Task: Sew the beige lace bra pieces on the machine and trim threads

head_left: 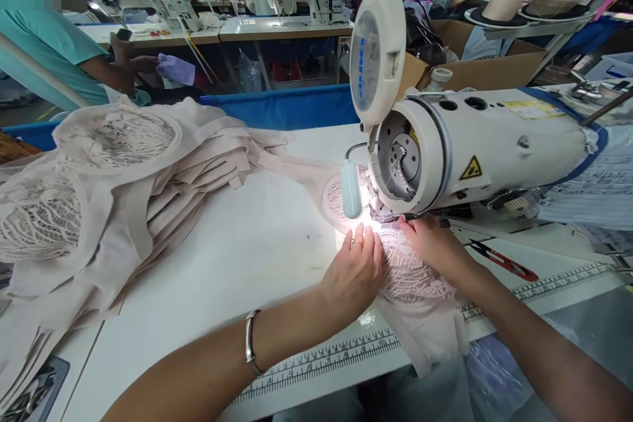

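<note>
A pale pink lace piece (413,277) lies on the white table under the needle end of a white sewing machine (475,145). My left hand (353,270) rests flat on the lace's left edge, fingers stretched toward the lit needle area, a ring on one finger and a silver bangle on the wrist. My right hand (430,244) presses the lace just right of the needle, fingers close together and partly hidden under the machine head.
A big stack of pink lace garments (99,198) covers the table's left side. A small lamp (351,188) lights the needle. Red-handled snips (504,260) lie at right. A ruler strip (346,349) runs along the front edge. Another person in teal sits at upper left.
</note>
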Demonstrator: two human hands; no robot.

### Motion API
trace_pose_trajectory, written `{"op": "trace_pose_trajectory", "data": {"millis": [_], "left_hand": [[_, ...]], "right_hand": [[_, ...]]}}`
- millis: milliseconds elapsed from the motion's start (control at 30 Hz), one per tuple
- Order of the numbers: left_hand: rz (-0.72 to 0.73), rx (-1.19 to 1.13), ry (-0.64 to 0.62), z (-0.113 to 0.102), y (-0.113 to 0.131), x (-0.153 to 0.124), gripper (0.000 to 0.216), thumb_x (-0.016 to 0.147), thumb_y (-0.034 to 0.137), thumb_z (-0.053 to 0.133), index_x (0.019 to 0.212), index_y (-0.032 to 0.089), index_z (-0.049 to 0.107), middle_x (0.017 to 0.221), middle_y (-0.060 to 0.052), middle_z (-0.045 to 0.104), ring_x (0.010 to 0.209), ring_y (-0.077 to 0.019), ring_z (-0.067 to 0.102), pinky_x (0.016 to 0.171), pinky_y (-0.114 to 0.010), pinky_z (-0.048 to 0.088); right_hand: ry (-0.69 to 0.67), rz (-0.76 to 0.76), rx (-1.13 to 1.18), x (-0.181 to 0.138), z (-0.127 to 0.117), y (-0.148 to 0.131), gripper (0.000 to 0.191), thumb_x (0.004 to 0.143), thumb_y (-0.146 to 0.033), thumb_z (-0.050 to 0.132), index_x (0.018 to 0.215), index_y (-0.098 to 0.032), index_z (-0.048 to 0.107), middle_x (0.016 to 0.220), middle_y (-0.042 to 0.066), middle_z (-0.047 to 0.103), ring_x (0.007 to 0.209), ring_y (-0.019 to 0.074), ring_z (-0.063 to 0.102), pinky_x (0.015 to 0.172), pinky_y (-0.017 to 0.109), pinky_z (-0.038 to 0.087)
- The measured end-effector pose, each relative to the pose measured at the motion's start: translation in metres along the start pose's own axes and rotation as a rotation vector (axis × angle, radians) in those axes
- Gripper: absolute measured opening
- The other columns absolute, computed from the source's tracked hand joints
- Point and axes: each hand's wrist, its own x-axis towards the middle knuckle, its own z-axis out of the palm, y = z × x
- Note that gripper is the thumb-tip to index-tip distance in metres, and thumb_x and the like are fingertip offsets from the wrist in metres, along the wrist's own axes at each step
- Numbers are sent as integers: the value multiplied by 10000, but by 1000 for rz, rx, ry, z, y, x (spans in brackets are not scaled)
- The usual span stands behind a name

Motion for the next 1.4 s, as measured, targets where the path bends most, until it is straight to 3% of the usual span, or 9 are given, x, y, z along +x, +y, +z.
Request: {"op": "trace_pose_trajectory", "data": {"millis": [200, 367, 467, 1000, 1167, 1400], "left_hand": [[51, 29, -78, -3, -6, 0, 495, 987, 133, 381, 1435, -60, 461, 1473, -261, 530, 1383, -353, 514, 1145, -446, 452], [68, -32, -68, -1, -8, -1, 471, 992, 100, 378, 1429, -57, 461, 1470, -277, 525, 1400, -323, 502, 1194, -445, 406], [70, -61, -46, 0, -10, -2, 469, 988, 84, 369, 1428, -58, 451, 1465, -278, 528, 1394, -317, 508, 1192, -448, 412], [138, -110, 44, 2, -33, -1, 467, 919, -3, 319, 1356, -47, 479, 1394, -268, 593, 1349, -307, 555, 1142, -472, 459], [141, -168, 66, 0, -46, 3, 402, 953, -8, 307, 1281, 8, 539, 1307, -216, 663, 1236, -259, 642, 1102, -405, 495], [181, -305, 87, 4, -73, 7, 424, 953, -19, 316, 1301, 107, 524, 1314, -155, 672, 1176, -235, 669, 1012, -431, 540]], "right_hand": [[13, -98, -52, 0, 0, 3, 368, 996, -319, 380, 1016, -158, 710, 845, 145, 725, 762, 295, 672, 650, 371, 501], [14, -300, 28, -6, -4, 6, 393, 1000, -235, 356, 1179, -237, 705, 981, 71, 734, 857, 199, 687, 735, 289, 542], [22, -391, 59, -10, -8, 7, 494, 955, -116, 334, 1245, -288, 696, 998, 34, 726, 827, 159, 682, 676, 237, 533], [-10, -437, -66, -9, -9, 1, 494, 961, -100, 329, 1289, -234, 674, 943, 52, 700, 755, 154, 632, 643, 259, 471], [7, -464, -70, -8, -7, 3, 491, 953, -98, 334, 1297, -213, 665, 949, 59, 703, 756, 163, 621, 613, 270, 440], [108, -490, -11, -9, -2, 1, 417, 964, -100, 377, 1225, -201, 687, 902, 60, 706, 740, 168, 625, 616, 287, 450]]}}
